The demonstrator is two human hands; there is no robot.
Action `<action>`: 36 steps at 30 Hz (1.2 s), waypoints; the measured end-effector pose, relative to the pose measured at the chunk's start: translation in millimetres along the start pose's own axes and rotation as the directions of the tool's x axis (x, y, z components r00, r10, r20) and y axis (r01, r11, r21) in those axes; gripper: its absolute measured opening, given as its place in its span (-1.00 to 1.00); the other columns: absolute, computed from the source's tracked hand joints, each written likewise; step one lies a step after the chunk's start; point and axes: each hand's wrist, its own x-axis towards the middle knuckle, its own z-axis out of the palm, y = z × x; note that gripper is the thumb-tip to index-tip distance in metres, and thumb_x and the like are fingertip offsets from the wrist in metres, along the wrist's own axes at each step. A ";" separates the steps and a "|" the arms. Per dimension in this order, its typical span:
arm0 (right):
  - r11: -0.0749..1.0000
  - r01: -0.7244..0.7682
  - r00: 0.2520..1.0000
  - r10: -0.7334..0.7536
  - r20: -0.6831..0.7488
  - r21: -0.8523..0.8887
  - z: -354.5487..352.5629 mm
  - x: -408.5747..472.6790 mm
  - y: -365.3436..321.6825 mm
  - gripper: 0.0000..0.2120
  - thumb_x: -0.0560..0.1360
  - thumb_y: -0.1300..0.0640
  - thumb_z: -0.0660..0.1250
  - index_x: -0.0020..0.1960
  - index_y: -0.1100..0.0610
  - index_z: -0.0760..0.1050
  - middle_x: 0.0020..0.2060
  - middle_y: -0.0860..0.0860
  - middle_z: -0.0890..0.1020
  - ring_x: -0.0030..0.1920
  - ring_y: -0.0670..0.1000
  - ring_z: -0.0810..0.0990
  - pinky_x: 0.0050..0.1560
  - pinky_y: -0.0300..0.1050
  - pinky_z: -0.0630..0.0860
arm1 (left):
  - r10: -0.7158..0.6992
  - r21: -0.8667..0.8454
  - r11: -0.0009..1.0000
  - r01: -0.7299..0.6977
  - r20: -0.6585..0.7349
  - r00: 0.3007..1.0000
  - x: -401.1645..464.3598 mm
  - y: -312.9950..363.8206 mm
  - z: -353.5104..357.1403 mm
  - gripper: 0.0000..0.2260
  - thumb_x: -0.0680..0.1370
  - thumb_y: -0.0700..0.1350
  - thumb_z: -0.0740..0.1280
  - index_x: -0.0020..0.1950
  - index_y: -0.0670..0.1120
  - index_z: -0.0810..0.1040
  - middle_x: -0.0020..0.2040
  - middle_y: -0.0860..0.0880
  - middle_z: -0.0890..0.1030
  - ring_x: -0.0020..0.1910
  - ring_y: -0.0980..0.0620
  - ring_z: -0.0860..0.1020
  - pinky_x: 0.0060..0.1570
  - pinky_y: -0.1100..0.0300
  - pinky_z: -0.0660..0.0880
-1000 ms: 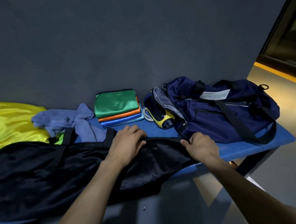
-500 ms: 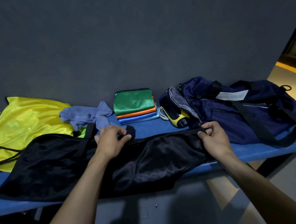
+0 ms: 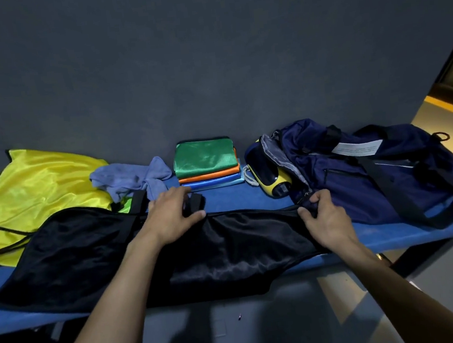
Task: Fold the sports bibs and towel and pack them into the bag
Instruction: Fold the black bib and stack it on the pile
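Two hands now pinch the black bib's point(image 3: 95, 256) far edge on the desk point(image 3: 239, 197): left hand point(image 3: 169, 218) on a strap, right hand point(image 3: 323, 214) shifted beside the bag point(image 3: 358, 175). Fold about to begin; towel point(image 3: 132, 177) unfolded left of the bag.

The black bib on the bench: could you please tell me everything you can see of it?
The black bib is shiny, satin-like cloth with black straps at its far edge. It lies spread flat and lengthwise along the blue bench, its near edge drooping over the front. The left hand grips a strap, and the right hand pinches its right end. Its left part overlaps the yellow bib.
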 end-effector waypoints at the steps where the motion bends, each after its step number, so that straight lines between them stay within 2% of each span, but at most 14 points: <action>1: 1.000 -0.002 1.000 0.002 -0.017 0.010 1.0 1.1 0.6 -0.74 0.63 -0.05 0.30 0.17 0.04 0.29 -0.11 0.08 0.57 -0.12 0.14 0.45 -0.08 -0.02 0.33 | 0.033 -0.030 0.999 -0.033 -0.015 0.999 -5.4 -4.9 -2.9 -0.46 0.52 0.16 0.44 0.44 0.02 0.42 0.26 -0.01 0.55 0.27 -0.10 0.50 0.23 -0.09 0.42; 3: 0.999 0.022 0.998 -0.020 -0.053 0.038 3.2 1.2 0.0 -0.75 0.62 -0.04 0.32 0.17 0.04 0.33 -0.15 0.05 0.58 -0.12 0.12 0.47 -0.09 -0.03 0.33 | 0.040 -0.067 0.996 -0.053 -0.172 0.984 -15.1 -17.7 -12.0 -0.58 0.51 0.03 0.47 0.34 0.00 0.52 0.17 -0.05 0.61 0.17 -0.16 0.57 0.12 -0.09 0.52; 6: 0.993 0.106 0.989 -0.100 -0.105 0.059 6.7 -3.2 -3.3 -0.81 0.61 0.03 0.35 0.17 0.01 0.41 -0.30 -0.05 0.53 -0.19 0.09 0.49 -0.11 -0.04 0.35 | -0.234 0.031 0.965 0.261 -0.350 0.907 -27.7 -40.6 -33.6 -0.65 0.52 0.05 0.44 0.25 -0.05 0.55 0.18 -0.18 0.58 0.15 -0.29 0.55 0.04 -0.13 0.54; 10: 0.981 0.177 0.972 -0.162 -0.171 0.076 10.7 -4.2 -8.7 -0.85 0.59 0.12 0.37 0.16 0.04 0.50 -0.38 -0.07 0.53 -0.35 -0.06 0.47 -0.16 -0.07 0.34 | -0.661 0.084 0.738 0.670 -0.111 0.742 -45.4 -65.1 -42.1 -0.41 0.54 0.33 0.30 0.33 -0.11 0.48 0.31 -0.22 0.53 0.29 -0.29 0.51 0.13 -0.10 0.47; 14: 0.977 0.198 0.963 -0.180 -0.202 0.073 13.0 -4.8 -10.2 -0.85 0.59 0.16 0.37 0.15 0.06 0.56 -0.41 -0.09 0.50 -0.37 -0.13 0.42 -0.18 -0.10 0.29 | -0.658 0.030 0.752 0.658 -0.017 0.753 -48.0 -74.6 -39.2 -0.49 0.53 0.35 0.31 0.14 -0.09 0.61 0.15 -0.18 0.64 0.18 -0.23 0.60 0.05 0.02 0.49; 17: 0.975 0.204 0.960 -0.182 -0.213 0.087 14.3 -6.4 -10.0 -0.87 0.60 0.16 0.35 0.14 0.05 0.58 -0.39 -0.07 0.52 -0.37 -0.14 0.44 -0.20 -0.10 0.29 | -0.619 -0.311 0.747 0.587 -0.006 0.785 -47.4 -71.6 -42.4 -0.60 0.58 0.19 0.37 -0.26 -0.11 0.54 -0.30 -0.09 0.62 -0.23 -0.13 0.61 -0.21 0.10 0.42; 19: 0.974 0.201 0.959 -0.173 -0.224 0.105 14.5 -5.6 -8.6 -0.86 0.60 0.16 0.34 0.15 0.05 0.58 -0.38 -0.05 0.54 -0.36 -0.10 0.47 -0.20 -0.09 0.31 | -0.624 -0.712 0.528 0.463 0.044 0.780 -43.0 -64.7 -44.6 -0.66 0.62 0.11 0.35 -0.23 -0.09 0.55 -0.35 -0.05 0.59 -0.36 -0.04 0.51 -0.26 0.12 0.38; 22: 0.976 0.181 0.961 -0.148 -0.236 0.125 13.2 -4.5 -5.1 -0.84 0.61 0.17 0.33 0.18 0.08 0.56 -0.30 0.00 0.56 -0.32 0.02 0.48 -0.16 -0.10 0.33 | -0.531 -0.957 0.130 0.257 0.152 0.834 -27.2 -59.8 -39.1 -0.75 0.70 0.10 0.18 0.06 -0.04 0.53 -0.05 -0.02 0.65 -0.07 0.04 0.60 -0.01 0.15 0.47; 23: 0.977 0.169 0.962 -0.136 -0.235 0.129 11.9 -4.4 -3.9 -0.84 0.61 0.17 0.32 0.18 0.09 0.55 -0.24 0.03 0.57 -0.26 0.06 0.49 -0.14 -0.09 0.33 | -0.525 -0.963 0.147 0.225 0.116 0.843 -22.3 -62.8 -32.7 -0.77 0.70 0.11 0.19 0.05 -0.02 0.52 -0.05 0.00 0.62 -0.03 0.03 0.59 0.03 0.14 0.46; 26: 0.982 0.138 0.968 -0.106 -0.227 0.129 9.1 -3.8 0.5 -0.83 0.62 0.16 0.32 0.20 0.10 0.54 -0.14 0.06 0.60 -0.15 0.14 0.54 -0.10 -0.07 0.35 | -0.527 -0.641 0.708 0.297 -0.198 0.827 -19.8 -73.0 -14.4 -0.86 0.60 -0.06 0.39 0.09 -0.09 0.62 0.00 -0.01 0.62 0.06 -0.06 0.60 0.12 0.06 0.48; 28: 0.983 0.130 0.970 -0.098 -0.222 0.131 8.1 -3.9 3.4 -0.83 0.62 0.15 0.32 0.21 0.11 0.54 -0.12 0.05 0.58 -0.12 0.14 0.55 -0.10 -0.09 0.34 | -0.295 -0.332 0.930 0.159 -0.414 0.861 -23.2 -54.3 -6.4 -0.84 0.53 -0.19 0.44 0.10 -0.12 0.64 0.04 -0.03 0.65 0.06 -0.07 0.60 0.14 0.04 0.51; 30: 0.978 0.116 0.973 -0.078 -0.217 0.171 8.3 -5.0 4.8 -0.83 0.63 0.16 0.32 0.20 0.11 0.55 -0.10 0.02 0.58 -0.05 0.13 0.56 -0.06 -0.12 0.33 | 0.011 -0.256 0.958 -0.132 -0.427 0.904 -29.1 -17.2 0.3 -0.90 0.54 -0.18 0.42 0.05 -0.07 0.63 -0.01 0.00 0.65 0.00 -0.02 0.60 0.08 0.04 0.54; 33: 0.950 0.071 0.980 -0.010 -0.196 0.304 9.1 -6.7 4.7 -0.86 0.64 0.16 0.30 0.18 0.09 0.55 -0.06 0.02 0.61 0.07 0.10 0.58 0.03 -0.13 0.37 | 0.427 -0.155 0.887 -0.435 -0.082 0.900 -37.5 22.2 26.6 -0.78 0.62 0.07 0.29 0.20 0.05 0.60 0.11 0.09 0.62 0.11 0.08 0.56 0.16 0.05 0.49; 36: 0.919 0.047 0.977 0.039 -0.209 0.392 5.4 -5.5 5.7 -0.89 0.65 0.16 0.28 0.15 0.07 0.54 0.03 0.03 0.62 0.22 0.09 0.55 0.14 -0.10 0.39 | 0.439 0.089 0.892 -0.444 0.068 0.896 -37.5 20.1 52.6 -0.57 0.60 0.29 0.12 0.42 0.22 0.46 0.43 0.05 0.40 0.44 -0.04 0.30 0.41 -0.11 0.28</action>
